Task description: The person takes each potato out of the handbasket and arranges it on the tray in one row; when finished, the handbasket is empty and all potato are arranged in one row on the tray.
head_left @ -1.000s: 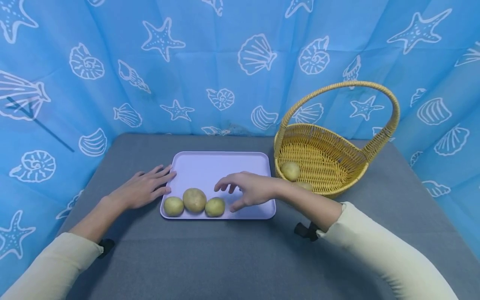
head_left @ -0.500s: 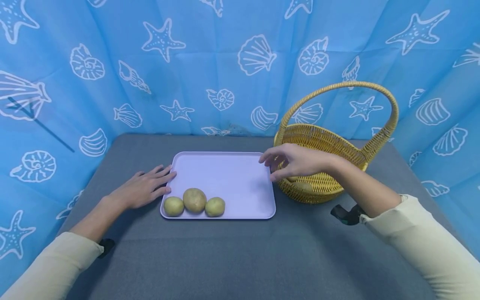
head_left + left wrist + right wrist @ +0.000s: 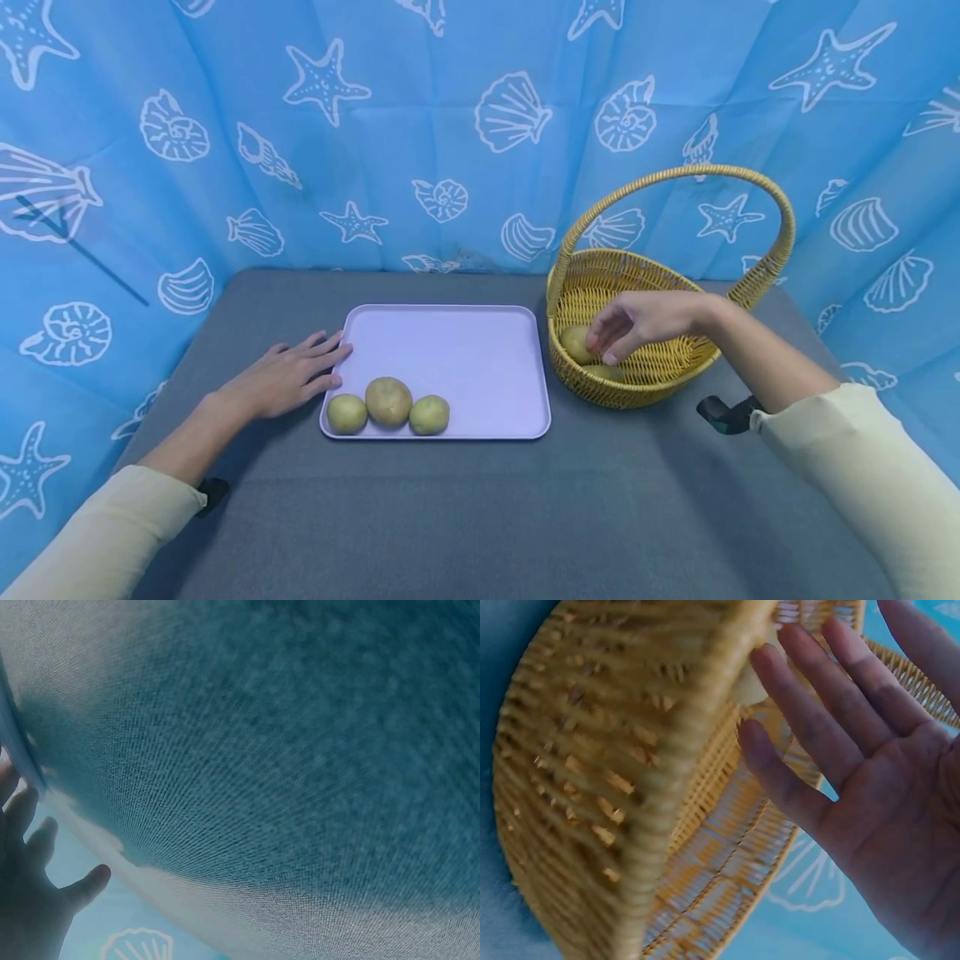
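We found the right hand [image 3: 637, 321] inside the yellow wicker basket [image 3: 675, 379], its fingers [image 3: 817, 727] straight and spread, reaching down toward a potato [image 3: 574, 342] lying on the basket floor near the left wall. From the head view we could not tell whether the fingertips touched it; nothing was gripped. A second potato [image 3: 603, 372] lay just in front of the first, partly hidden by the rim.

The left hand [image 3: 288, 375] rested flat on the grey table [image 3: 480, 508], fingers relaxed and extended, the tips touching the left edge of the lavender tray [image 3: 465, 350]. It held nothing.

Three potatoes [image 3: 388, 402] stood in a row along the tray's near edge, at its left end, touching one another. The basket stood just right of the tray.
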`<control>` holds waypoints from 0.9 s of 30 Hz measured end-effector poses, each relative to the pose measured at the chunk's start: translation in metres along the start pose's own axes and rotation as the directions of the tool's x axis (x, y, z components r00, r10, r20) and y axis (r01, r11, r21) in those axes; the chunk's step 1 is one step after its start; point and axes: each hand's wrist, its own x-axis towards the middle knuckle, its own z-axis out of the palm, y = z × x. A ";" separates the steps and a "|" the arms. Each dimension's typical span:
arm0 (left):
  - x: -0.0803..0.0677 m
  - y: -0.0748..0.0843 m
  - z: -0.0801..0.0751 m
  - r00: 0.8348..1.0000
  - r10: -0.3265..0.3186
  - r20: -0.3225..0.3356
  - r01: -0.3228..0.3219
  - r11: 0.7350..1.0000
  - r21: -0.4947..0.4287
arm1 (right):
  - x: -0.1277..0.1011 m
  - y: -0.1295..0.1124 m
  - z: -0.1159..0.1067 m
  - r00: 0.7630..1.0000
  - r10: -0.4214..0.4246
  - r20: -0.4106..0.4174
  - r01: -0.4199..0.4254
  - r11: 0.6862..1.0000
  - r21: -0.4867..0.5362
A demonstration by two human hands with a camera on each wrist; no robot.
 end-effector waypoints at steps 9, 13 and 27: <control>0.000 0.001 0.000 1.000 0.007 -0.003 -0.007 1.000 -0.003 | 0.004 0.014 -0.001 0.984 0.113 0.135 -0.108 0.993 -0.042; -0.001 0.000 0.000 1.000 0.006 -0.002 -0.006 1.000 -0.009 | 0.008 0.012 0.001 0.973 0.149 0.178 -0.143 0.989 -0.047; 0.000 -0.002 0.002 1.000 0.007 -0.003 -0.007 1.000 -0.011 | 0.018 0.010 0.003 0.963 0.195 0.186 -0.178 0.979 -0.102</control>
